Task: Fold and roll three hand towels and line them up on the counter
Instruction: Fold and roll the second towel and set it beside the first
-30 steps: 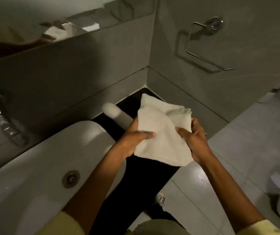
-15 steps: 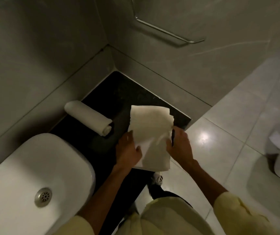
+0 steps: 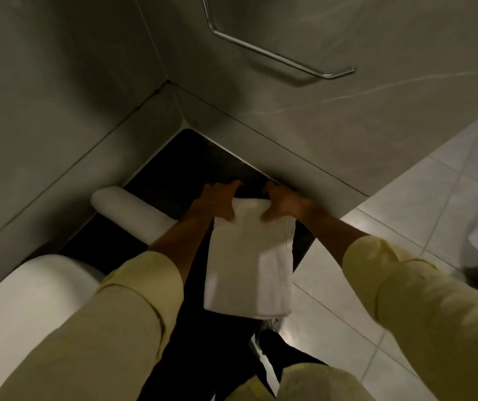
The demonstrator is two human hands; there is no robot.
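The folded towel (image 3: 249, 267) lies lengthwise on the dark surface (image 3: 174, 169), its near end hanging past the front edge over the floor (image 3: 405, 215). That overhang is the risk: if the far end is let go, or the roll starts loose, the weight of the hanging part could drag the whole strip off. A crooked start would also give a cone, not a neat roll. Both hands grip the towel's far edge, left hand (image 3: 217, 202) on its left corner, right hand (image 3: 285, 202) on its right, fingers curled over it. To the left, apart from it, a finished roll (image 3: 129, 212) lies beside the basin (image 3: 29, 299)
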